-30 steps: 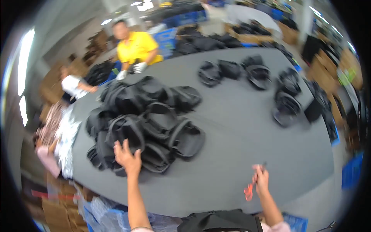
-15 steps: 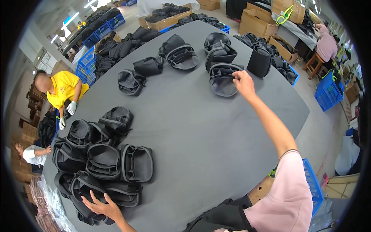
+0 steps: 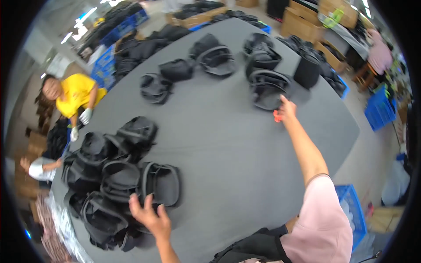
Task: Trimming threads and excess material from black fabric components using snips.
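Sorting black bags across a wide grey surface [image 3: 228, 149], mid-reach with both hands.

Near-left heap of black bags [image 3: 118, 184] under the left hand [image 3: 151, 219], fingers spread, resting on the heap's edge. Far right, right hand [image 3: 286, 109] touching an open black bag [image 3: 267, 90], fingers curled on a small red tool [image 3: 277, 116]. Next, likely: a firm grip on that far bag.

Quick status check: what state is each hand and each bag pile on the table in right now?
left hand: open, fingers spread on near pile
right hand: arm outstretched, touching far bag, small red tool in it
near pile: black bags heaped, overlapping
far bag: lying flat, opening upward
table: grey, bare middle
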